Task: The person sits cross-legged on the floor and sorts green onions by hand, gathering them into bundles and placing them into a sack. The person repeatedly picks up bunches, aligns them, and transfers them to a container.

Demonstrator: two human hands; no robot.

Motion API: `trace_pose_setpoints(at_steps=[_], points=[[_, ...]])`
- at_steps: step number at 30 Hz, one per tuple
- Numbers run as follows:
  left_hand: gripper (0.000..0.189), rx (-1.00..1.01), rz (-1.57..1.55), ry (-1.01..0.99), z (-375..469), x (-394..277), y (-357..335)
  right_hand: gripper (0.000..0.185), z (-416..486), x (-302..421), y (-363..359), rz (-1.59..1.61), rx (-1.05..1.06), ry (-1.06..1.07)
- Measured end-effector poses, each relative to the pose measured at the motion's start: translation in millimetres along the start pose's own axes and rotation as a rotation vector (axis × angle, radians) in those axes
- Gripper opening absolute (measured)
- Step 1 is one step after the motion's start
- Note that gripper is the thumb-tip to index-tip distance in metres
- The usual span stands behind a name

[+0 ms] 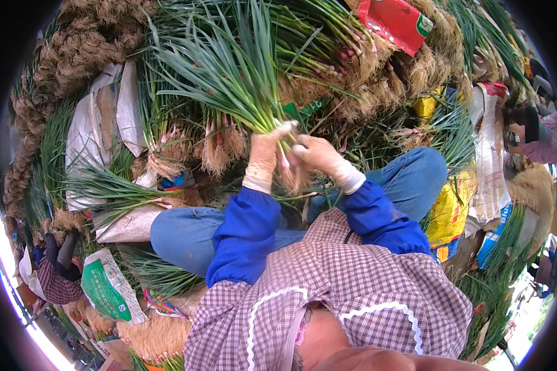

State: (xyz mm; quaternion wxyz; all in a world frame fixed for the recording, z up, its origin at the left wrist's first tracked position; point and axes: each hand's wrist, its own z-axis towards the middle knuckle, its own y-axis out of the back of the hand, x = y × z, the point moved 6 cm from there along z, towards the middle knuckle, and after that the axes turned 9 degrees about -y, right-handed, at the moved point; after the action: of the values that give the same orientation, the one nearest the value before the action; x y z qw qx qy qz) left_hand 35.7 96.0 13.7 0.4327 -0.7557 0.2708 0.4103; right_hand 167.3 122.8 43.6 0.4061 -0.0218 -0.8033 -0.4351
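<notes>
My left hand, in a pale glove, is closed around a bunch of green garlic at the lower stems. Its long leaves fan up and to the left, and the reddish bulbs and roots hang below the fist, blurred. My right hand, gloved too, is at the bulb end with its fingers curled. Whether those fingers pinch a stem is hidden. Beyond the left hand lie more rooted garlic plants. A small bunch rests by my left knee.
A large heap of garlic lies ahead, with a red plastic sheet on it. Loose leaves litter the ground before me. A yellow sack stands to the right. Other people sit at the far left and far right.
</notes>
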Motion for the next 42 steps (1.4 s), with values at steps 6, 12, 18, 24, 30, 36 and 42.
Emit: trace_pose_setpoints(at_steps=[6, 12, 18, 24, 30, 36, 42], points=[[0.014, -0.163, -0.268, -0.140, 21, -43, 57, 0.024, -77, 23, 71, 0.712, 0.467, 0.110], [0.038, 0.103, -0.427, -0.060, -2, -106, 38, 0.030, -10, -54, 95, -0.588, 0.034, 0.122], [0.032, 0.081, -0.467, -0.081, -11, -145, 11, 0.037, 114, -94, 237, -0.322, -0.762, -0.382], [0.033, 0.214, -0.280, -0.051, 17, -111, -38, 0.032, 79, -40, 225, -0.408, -0.921, -0.045], [0.031, 0.178, -0.249, 0.195, 13, -32, -70, 0.023, -18, 28, 104, -0.436, -0.524, 0.163], [0.045, 0.136, -0.337, 0.146, -16, -24, -32, 0.018, 22, -17, 136, 0.010, -0.889, 0.125], [0.041, 0.222, -0.533, 0.029, -45, -71, -31, 0.020, 124, -37, 174, -0.472, -0.756, -0.262]])
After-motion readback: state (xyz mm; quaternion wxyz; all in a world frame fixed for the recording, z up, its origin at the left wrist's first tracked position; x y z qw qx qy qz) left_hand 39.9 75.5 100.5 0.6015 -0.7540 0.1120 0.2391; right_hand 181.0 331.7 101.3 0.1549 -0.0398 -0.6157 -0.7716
